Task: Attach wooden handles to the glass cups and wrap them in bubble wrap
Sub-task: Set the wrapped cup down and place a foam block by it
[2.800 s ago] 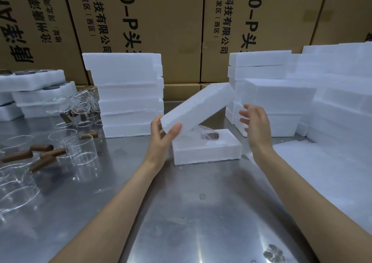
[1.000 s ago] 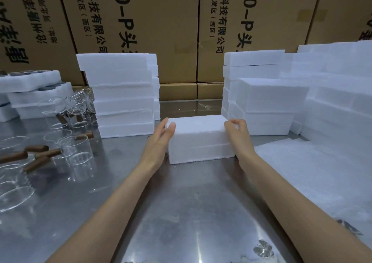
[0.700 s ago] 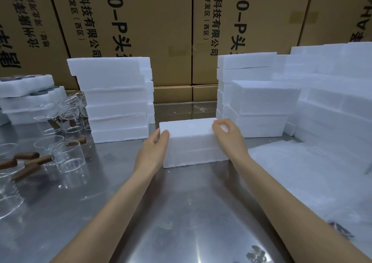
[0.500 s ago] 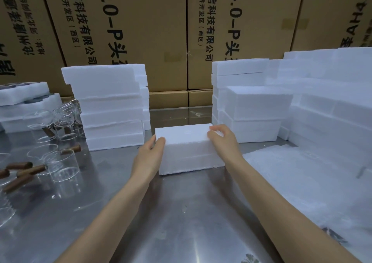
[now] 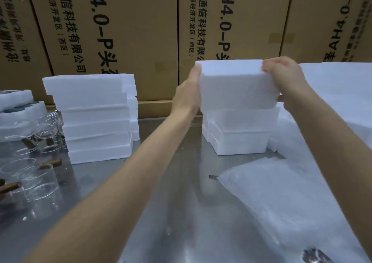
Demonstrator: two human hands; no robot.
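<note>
Matt white grainy foam box [image 5: 237,85], brushed shiny metal table [image 5: 181,212], clear glossy glass cups [image 5: 38,180] with brown wooden handles [image 5: 10,186], matt brown cardboard cartons [image 5: 141,31], translucent soft wrap sheet [image 5: 271,202]

Both my arms are bare and extended forward, converging toward 12 o'clock. My left forearm enters from 7 o'clock and runs up to the wrist near centre. My left hand [image 5: 188,93] is held flat, palm facing right, fingers straight and pressed against the left end of a foam box [image 5: 237,85]. My right forearm enters from 4 o'clock. My right hand [image 5: 285,83] has fingers curled over the box's upper right corner, with the thumb lower on the right end.
</note>
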